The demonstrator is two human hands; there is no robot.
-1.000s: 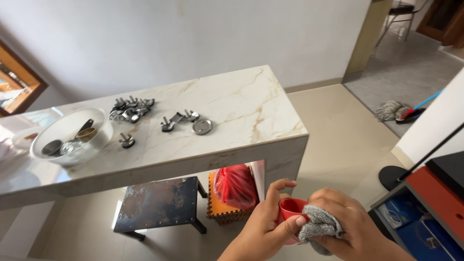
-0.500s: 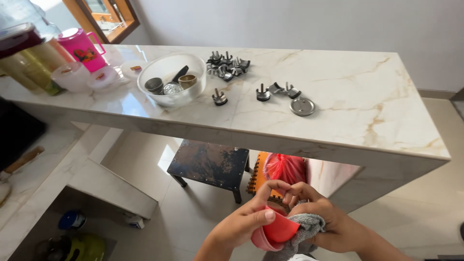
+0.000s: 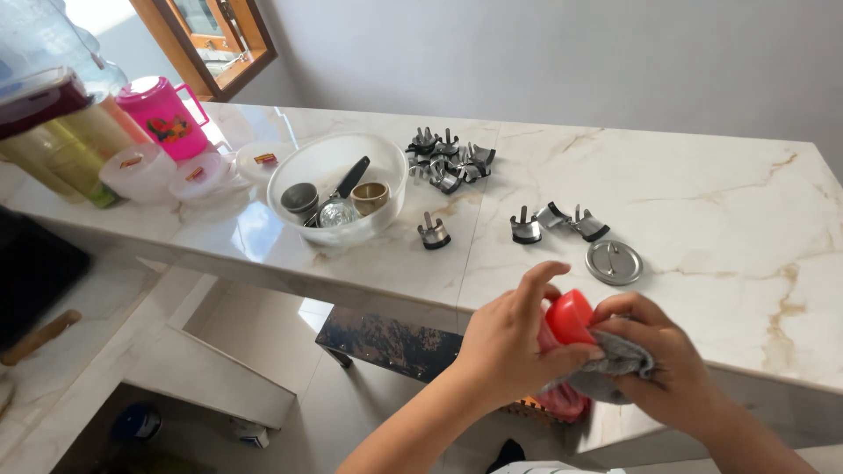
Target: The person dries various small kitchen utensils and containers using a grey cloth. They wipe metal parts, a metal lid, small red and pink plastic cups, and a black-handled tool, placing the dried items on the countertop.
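Note:
My left hand (image 3: 514, 338) grips a small red plastic piece (image 3: 569, 316) in front of the marble counter's near edge. My right hand (image 3: 654, 369) presses a grey cloth (image 3: 615, 360) against that red piece. Both hands are held below the counter top (image 3: 702, 184), close to my body. On the counter beyond them lie a round metal lid (image 3: 614, 262) and a few small metal moulds (image 3: 562, 222).
A white bowl (image 3: 336, 161) holding cups and a dark-handled utensil stands mid-counter, with a heap of metal moulds (image 3: 450, 156) behind it. A pink jug (image 3: 162, 116), lidded tubs and jars stand at the left. A dark stool (image 3: 386, 342) sits under the counter.
The view has swung left and closer to the counter. My hands have risen nearer the counter edge, still holding the red piece and cloth.

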